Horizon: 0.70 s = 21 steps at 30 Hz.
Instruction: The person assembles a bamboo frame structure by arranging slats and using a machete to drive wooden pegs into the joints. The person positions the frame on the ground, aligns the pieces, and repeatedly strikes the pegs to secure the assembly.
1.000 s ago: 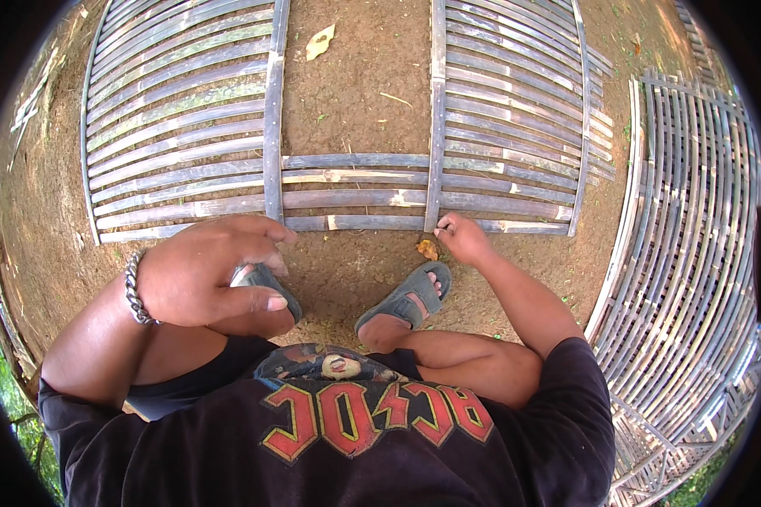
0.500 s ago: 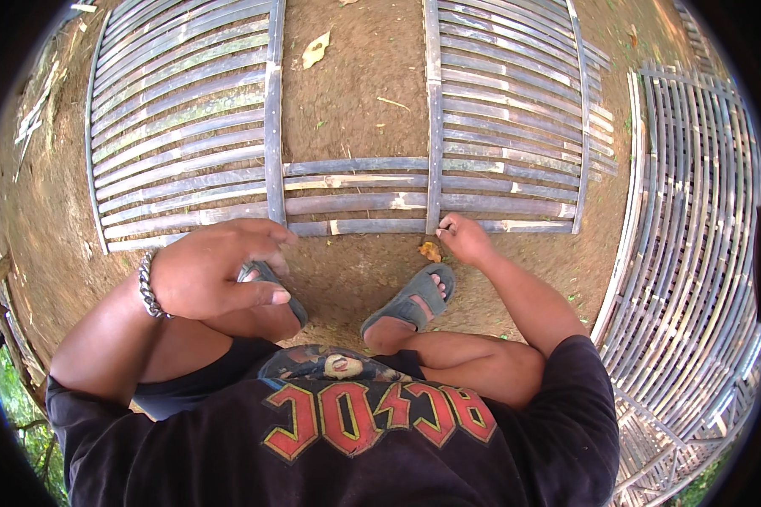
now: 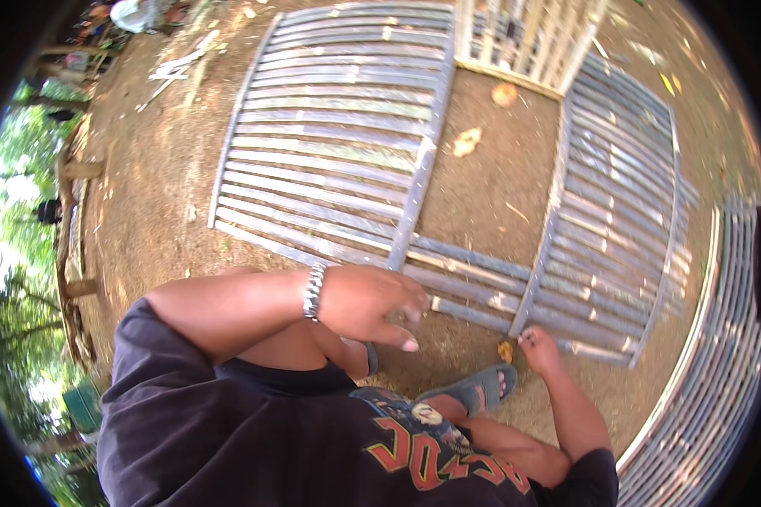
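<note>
A slatted bamboo panel (image 3: pixel 330 144) lies flat on bare soil before me, with a gap in its middle edged by two long bamboo strips. At the lower end of the right-hand strip (image 3: pixel 553 211), my right hand (image 3: pixel 539 350) is closed in a pinch against it; whatever the fingers hold is too small to make out. My left hand (image 3: pixel 365 304), with a chain bracelet (image 3: pixel 313 291) on its wrist, hovers near the lower end of the left-hand strip (image 3: pixel 414 198). Its fingers are loosely bent, the thumb apart, and nothing shows in them.
A pale slatted panel (image 3: pixel 524 42) rests at the far end of the gap. Along the right lies another bamboo panel (image 3: pixel 693 380). Dry leaves (image 3: pixel 467 142) dot the soil, and split strips (image 3: pixel 177 68) lie at far left. My sandalled foot (image 3: pixel 478 389) is close by my right hand.
The view has swung leftward, so the panel now appears tilted and further right; the pale panel and greenery have come into sight. My right hand stays at the strip's end, my left hand beside the other.
</note>
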Each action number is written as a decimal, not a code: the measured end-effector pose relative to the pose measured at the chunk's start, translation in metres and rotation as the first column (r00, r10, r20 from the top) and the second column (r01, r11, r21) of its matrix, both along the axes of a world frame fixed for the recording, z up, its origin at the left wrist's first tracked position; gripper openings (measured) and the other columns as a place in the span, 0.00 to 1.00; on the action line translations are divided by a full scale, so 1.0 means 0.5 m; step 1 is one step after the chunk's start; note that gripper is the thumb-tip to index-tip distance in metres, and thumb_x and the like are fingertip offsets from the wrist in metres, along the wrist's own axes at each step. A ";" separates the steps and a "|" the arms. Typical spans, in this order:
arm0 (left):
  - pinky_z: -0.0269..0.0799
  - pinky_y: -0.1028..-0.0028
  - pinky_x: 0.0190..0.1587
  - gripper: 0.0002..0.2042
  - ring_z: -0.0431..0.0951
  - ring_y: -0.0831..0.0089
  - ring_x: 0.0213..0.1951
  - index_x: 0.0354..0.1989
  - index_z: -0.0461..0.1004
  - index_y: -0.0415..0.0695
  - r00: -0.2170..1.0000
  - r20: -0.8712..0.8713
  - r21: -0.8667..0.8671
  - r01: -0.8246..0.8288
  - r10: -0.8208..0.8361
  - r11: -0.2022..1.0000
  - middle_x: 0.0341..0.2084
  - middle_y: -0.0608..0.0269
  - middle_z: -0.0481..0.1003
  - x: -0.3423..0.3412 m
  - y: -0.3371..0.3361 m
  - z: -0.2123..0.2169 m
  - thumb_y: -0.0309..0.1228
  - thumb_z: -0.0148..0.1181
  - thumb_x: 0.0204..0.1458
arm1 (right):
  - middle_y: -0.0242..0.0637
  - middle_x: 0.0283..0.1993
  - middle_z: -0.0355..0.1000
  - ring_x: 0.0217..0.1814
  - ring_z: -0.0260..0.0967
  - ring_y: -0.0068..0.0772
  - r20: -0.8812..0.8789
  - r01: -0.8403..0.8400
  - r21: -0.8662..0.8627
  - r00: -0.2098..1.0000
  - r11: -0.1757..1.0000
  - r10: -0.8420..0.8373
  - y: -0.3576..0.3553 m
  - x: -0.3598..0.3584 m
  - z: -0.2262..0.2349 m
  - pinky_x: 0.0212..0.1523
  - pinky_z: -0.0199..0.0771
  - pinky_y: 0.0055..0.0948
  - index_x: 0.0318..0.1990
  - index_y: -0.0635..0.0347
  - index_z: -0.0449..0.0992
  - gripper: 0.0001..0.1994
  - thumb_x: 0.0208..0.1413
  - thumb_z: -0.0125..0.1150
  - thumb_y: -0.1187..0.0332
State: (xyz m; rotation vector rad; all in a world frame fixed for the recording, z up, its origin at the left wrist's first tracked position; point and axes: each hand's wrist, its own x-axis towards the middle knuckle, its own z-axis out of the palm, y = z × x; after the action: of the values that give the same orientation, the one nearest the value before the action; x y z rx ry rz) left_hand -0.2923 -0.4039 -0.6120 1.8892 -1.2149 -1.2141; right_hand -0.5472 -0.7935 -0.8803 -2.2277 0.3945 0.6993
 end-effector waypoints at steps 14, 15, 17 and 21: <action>0.66 0.60 0.64 0.19 0.71 0.49 0.62 0.41 0.82 0.40 0.990 -0.136 0.118 0.049 -0.033 0.992 0.57 0.42 0.73 0.012 -0.024 0.007 0.47 0.64 0.57 | 0.39 0.26 0.76 0.27 0.73 0.33 -0.082 0.032 -0.022 0.996 0.999 -0.033 -0.001 0.038 0.022 0.32 0.71 0.36 0.37 0.60 0.78 0.10 0.55 0.68 0.63; 0.66 0.60 0.64 0.19 0.70 0.49 0.62 0.41 0.82 0.40 0.990 -0.140 0.124 0.048 -0.030 0.991 0.57 0.43 0.73 0.013 -0.025 0.010 0.47 0.64 0.57 | 0.40 0.27 0.76 0.28 0.73 0.34 -0.085 0.036 -0.023 0.996 0.999 -0.038 0.000 0.038 0.024 0.33 0.72 0.36 0.37 0.60 0.78 0.10 0.55 0.68 0.63; 0.65 0.61 0.65 0.20 0.70 0.50 0.63 0.41 0.82 0.39 0.989 -0.139 0.129 0.062 -0.044 0.990 0.57 0.42 0.74 0.015 -0.028 0.006 0.47 0.64 0.58 | 0.40 0.28 0.77 0.29 0.74 0.36 -0.090 0.046 -0.027 0.995 0.999 -0.048 0.005 0.042 0.031 0.34 0.73 0.36 0.37 0.60 0.79 0.10 0.55 0.68 0.63; 0.65 0.61 0.65 0.20 0.70 0.49 0.63 0.41 0.82 0.39 0.988 -0.147 0.158 0.078 -0.055 0.984 0.57 0.41 0.73 0.019 -0.028 -0.002 0.47 0.64 0.58 | 0.43 0.31 0.79 0.34 0.78 0.43 -0.091 0.019 -0.052 0.996 0.998 -0.023 0.012 0.048 0.036 0.38 0.75 0.39 0.37 0.59 0.79 0.12 0.55 0.69 0.60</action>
State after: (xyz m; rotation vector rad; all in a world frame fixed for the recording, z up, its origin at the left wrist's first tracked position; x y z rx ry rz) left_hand -0.2829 -0.4181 -0.6128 1.8529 -1.1404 -1.4979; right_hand -0.5230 -0.7873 -0.8623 -2.2413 0.4855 0.7902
